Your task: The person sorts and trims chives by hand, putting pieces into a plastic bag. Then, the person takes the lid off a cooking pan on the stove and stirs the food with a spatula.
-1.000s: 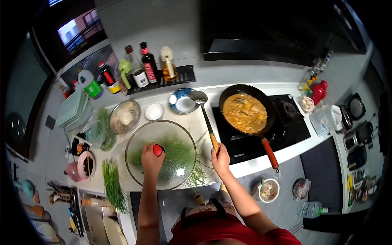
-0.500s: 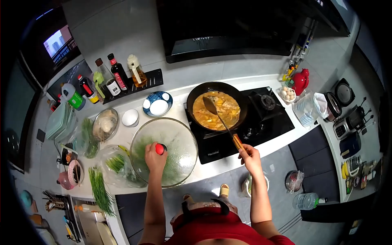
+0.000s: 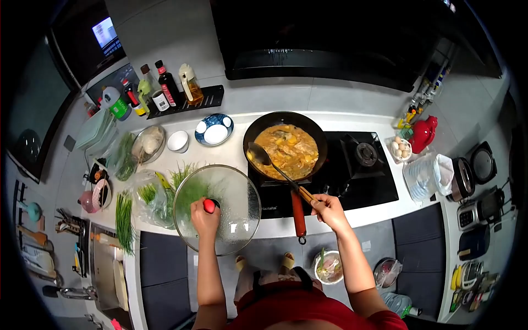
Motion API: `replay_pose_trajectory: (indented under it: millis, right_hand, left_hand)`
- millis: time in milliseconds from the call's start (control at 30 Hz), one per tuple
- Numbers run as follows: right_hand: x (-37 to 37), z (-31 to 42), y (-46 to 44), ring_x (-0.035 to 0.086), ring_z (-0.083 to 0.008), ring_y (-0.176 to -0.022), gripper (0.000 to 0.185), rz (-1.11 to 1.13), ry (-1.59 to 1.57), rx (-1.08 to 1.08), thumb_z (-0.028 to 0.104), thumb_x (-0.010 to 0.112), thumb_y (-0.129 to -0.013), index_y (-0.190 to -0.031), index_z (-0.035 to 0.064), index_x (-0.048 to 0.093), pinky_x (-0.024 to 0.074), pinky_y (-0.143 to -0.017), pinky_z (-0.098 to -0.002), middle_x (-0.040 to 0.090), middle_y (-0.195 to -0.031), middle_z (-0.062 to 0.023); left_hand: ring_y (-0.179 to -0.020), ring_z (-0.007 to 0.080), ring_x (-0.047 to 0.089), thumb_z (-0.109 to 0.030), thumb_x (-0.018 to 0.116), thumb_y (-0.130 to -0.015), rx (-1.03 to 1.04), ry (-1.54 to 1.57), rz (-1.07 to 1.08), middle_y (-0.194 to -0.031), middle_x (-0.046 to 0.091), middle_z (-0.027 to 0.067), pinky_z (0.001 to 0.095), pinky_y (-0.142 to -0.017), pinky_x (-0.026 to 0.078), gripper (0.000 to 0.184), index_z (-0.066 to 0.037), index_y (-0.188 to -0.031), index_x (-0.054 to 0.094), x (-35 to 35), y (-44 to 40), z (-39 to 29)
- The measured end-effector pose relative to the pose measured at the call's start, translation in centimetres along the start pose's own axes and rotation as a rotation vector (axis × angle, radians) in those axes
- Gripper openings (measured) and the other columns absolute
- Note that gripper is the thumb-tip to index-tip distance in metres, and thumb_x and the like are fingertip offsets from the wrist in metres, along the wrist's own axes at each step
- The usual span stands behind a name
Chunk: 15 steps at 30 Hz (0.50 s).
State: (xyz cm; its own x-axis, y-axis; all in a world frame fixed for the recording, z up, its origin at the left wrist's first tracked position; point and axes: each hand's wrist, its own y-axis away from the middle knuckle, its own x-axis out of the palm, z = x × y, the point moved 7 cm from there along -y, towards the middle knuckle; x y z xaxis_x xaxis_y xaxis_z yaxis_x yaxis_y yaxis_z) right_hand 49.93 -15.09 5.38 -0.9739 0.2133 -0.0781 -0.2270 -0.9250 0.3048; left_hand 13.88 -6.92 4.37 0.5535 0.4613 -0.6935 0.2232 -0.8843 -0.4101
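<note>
My left hand [image 3: 205,219] is closed on the red knob of a large glass lid [image 3: 240,231], holding it over the counter's front edge. Through the fogged glass, green herbs show as a blur. A spatula [image 3: 281,172] with a wooden handle is gripped in my right hand [image 3: 329,211]. Its dark blade rests at the left side of the wok [image 3: 322,137], against the stew [image 3: 291,148] of yellowish chunks in brown sauce. The wok sits on the left burner, its red-brown handle [image 3: 298,217] pointing toward me, just left of my right hand.
Left of the lid lie a bag of greens [image 3: 151,201] and long green chives [image 3: 125,220]. Behind stand a blue plate [image 3: 214,130], a white bowl [image 3: 177,141] and a bottle rack [image 3: 212,98]. Eggs [image 3: 400,148] sit right of the stove [image 3: 379,187]; a waste bin [image 3: 329,268] is on the floor.
The spatula blade has moved from the upper middle of the stew to the wok's left side. The camera view has shifted, and the wok handle now shows. My left hand keeps the lid's knob.
</note>
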Motion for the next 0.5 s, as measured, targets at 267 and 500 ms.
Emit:
replay_pose_trajectory:
  millis: [267,500]
  right_hand:
    - [-1.9,0.6,-0.8,0.047,-0.0062,-0.046,0.023,-0.047,0.14,-0.113,0.012,0.056,-0.08,-0.096,-0.0038,0.06,0.0359,-0.041,-0.0208,0.056,-0.056,-0.0035]
    - [-0.4,0.2,-1.6,0.045,-0.005,-0.045,0.023,0.003,0.125,-0.096,0.012,0.056,-0.081,-0.097,-0.0032,0.06,0.0343,-0.041,-0.0209,0.056,-0.055,-0.0026]
  left_hand:
    - [-0.081,0.033,0.055,-0.011,0.066,-0.057,-0.035,-0.039,-0.015,-0.09,0.054,0.0154,0.0385,-0.073,0.046,0.039,-0.001,-0.094,0.061,-1.0,0.9,-0.2]
    - [-0.082,0.0322,0.055,-0.012,0.066,-0.057,-0.036,-0.024,0.002,-0.09,0.054,0.0147,0.0378,-0.074,0.046,0.04,0.0,-0.094,0.061,-1.2,1.1,0.3]
